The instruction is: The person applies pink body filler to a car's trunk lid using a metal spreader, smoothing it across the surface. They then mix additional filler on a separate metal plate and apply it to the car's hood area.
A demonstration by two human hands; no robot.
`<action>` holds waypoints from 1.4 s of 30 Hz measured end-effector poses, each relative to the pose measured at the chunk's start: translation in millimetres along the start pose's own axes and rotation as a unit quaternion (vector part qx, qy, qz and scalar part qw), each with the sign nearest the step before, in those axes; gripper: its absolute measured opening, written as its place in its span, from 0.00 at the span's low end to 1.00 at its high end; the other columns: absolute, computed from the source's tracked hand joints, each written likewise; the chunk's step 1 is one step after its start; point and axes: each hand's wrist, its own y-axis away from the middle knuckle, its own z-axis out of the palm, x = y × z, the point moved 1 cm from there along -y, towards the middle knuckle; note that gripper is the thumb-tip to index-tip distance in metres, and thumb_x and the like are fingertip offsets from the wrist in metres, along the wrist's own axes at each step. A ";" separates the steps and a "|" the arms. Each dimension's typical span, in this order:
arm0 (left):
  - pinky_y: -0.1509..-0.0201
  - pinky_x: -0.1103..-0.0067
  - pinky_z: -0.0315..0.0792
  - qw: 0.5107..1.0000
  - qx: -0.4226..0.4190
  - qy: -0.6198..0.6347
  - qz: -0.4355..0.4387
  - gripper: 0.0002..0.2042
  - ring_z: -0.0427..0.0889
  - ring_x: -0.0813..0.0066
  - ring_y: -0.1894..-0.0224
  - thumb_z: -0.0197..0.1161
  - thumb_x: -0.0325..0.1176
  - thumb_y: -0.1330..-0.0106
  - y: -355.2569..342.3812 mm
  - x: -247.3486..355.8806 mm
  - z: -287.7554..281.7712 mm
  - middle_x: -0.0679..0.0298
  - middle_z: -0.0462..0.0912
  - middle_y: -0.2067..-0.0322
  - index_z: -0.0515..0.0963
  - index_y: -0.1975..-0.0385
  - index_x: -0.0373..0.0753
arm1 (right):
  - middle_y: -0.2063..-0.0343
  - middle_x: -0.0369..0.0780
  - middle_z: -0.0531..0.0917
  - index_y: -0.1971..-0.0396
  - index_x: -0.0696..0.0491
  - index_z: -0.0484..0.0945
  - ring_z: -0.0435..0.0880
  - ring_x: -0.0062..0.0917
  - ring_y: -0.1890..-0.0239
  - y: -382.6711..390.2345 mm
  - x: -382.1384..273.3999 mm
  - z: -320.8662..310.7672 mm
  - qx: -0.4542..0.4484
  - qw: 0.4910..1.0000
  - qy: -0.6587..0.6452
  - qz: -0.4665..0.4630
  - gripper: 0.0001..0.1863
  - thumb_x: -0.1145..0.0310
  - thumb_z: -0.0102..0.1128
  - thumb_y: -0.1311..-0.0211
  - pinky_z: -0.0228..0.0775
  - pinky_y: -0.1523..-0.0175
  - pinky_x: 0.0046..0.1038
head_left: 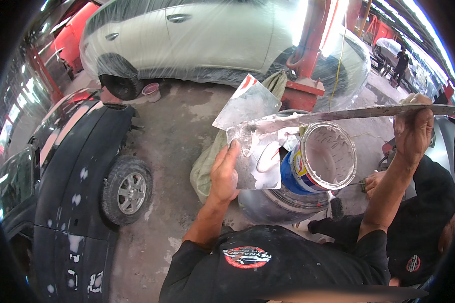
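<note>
My left hand (223, 174) is closed on the edge of a square metal plate (263, 178) smeared with pale putty. Raised on the right, my right hand (413, 132) grips the end of a long flat metal stirring strip (359, 112). The strip's putty-coated far end rests at the plate, where soft putty (253, 139) is spread. Beneath the strip stands an open blue can (296, 174), its inner wall coated with pinkish-grey putty. The can sits on a grey drum (273, 208). A second smeared sheet (245, 103) lies just beyond the plate.
A plastic-covered pale car (217, 40) stands ahead, beside a red lift post (308, 65). On the left is a black car (76, 187) with filler patches. A co-worker's hand (374, 183) is close at right. Green cloth (203, 174) hangs beside the drum.
</note>
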 end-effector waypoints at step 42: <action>0.43 0.74 0.72 0.999 -0.026 0.028 -0.016 0.19 0.78 0.68 0.48 0.47 0.36 0.25 -11.4 -0.3 -8.9 0.54 0.77 0.47 0.67 0.42 0.29 | 0.72 0.38 0.73 0.51 0.62 0.72 0.71 0.16 0.78 5.0 -26.7 -0.8 0.044 0.999 0.022 -0.011 0.22 0.56 0.46 0.25 0.63 0.75 0.17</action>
